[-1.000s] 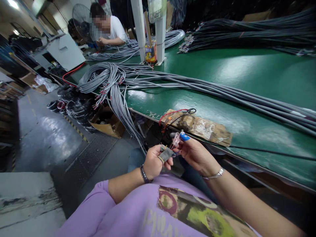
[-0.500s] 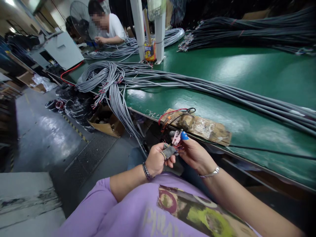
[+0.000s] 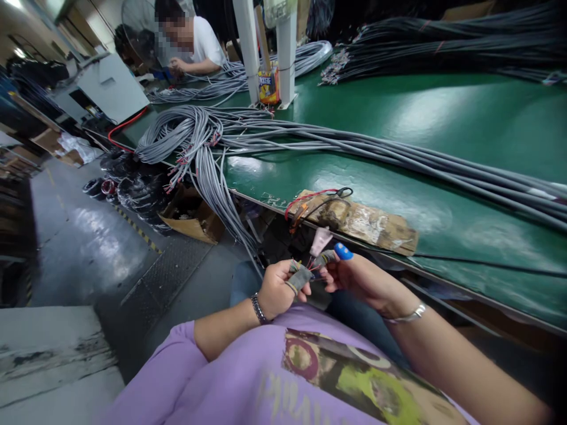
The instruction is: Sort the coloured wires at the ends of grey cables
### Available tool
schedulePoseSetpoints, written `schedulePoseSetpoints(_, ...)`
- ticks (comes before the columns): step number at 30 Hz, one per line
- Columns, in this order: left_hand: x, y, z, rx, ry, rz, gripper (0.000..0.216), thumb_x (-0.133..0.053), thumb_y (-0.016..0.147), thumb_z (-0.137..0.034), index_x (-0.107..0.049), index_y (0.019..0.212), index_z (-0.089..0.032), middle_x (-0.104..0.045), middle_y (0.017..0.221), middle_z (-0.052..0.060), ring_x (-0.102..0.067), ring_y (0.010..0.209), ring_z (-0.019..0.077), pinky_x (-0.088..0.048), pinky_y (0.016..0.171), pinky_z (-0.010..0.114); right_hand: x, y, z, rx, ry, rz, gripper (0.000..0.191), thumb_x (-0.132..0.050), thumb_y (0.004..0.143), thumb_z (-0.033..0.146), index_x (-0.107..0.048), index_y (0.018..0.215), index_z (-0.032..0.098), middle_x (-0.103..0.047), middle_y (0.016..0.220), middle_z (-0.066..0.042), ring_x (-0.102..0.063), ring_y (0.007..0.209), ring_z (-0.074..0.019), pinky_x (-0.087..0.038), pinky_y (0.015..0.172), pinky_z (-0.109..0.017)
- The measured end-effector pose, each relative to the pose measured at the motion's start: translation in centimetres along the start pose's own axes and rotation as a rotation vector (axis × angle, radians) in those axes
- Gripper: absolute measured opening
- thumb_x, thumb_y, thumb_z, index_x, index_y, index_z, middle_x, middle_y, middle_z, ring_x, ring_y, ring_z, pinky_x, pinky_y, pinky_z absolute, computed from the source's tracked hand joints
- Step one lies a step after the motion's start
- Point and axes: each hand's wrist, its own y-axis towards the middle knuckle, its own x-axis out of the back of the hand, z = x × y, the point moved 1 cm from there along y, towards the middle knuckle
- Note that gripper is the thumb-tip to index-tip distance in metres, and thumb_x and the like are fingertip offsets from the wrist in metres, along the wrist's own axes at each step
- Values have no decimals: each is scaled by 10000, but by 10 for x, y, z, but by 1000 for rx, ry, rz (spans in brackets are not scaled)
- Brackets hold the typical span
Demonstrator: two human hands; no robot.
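Close in front of my body, my left hand (image 3: pixel 280 290) is closed, grey wraps with yellow edges on its fingers, around the ends of thin coloured wires (image 3: pixel 313 268). My right hand (image 3: pixel 357 277) meets it from the right, fingers pinched at the same wires. On its thumb is a blue finger cot (image 3: pixel 342 251); a grey wrap covers its index finger. A pale pink plastic piece (image 3: pixel 321 241) sticks up beside that index finger; its kind is unclear, and its lower end is hidden by the fingers. Both hands hang just off the table edge.
Grey cables (image 3: pixel 345 139) run along the green table (image 3: pixel 425 118), their bundle drooping over its left edge. A taped wooden board (image 3: pixel 372 223) with red and black leads lies at the near edge. Behind are dark cables (image 3: pixel 443 53) and a co-worker (image 3: pixel 199 47). A cardboard box (image 3: pixel 195 221) stands below.
My right hand has shifted slightly right and tipped over, its thumb moving off the pink piece, which now points up and away. My left hand stays nearly in place.
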Motion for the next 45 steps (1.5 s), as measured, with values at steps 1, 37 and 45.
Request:
schedulePoseSetpoints(1,1,0,1,-9,20,1,524,-622,691,-666,-545,724,-148,-586,565,1,-516,417,73,-420,417,190,1,-3,1,5,-39,8,453,-728,657,599,-689,726,153,-638,647,-40,-560,531,-119,-508,496,-237)
schedulePoseSetpoints(37,2,6,10,181,-175,222,425,-714,675,-515,-565,684,-117,-616,546,25,-535,378,86,-304,349,169,-14,9,-1,87,-123,31,293,-823,615,375,-642,622,145,-570,545,15,-453,506,-76,-354,513,-227)
schedulePoseSetpoints(45,0,5,6,123,-257,87,454,-753,609,-534,-569,656,-121,-592,494,6,-498,339,83,-363,343,183,-7,14,-7,103,18,-10,273,-814,641,365,-635,669,161,-577,583,18,-482,531,-85,-409,548,-230)
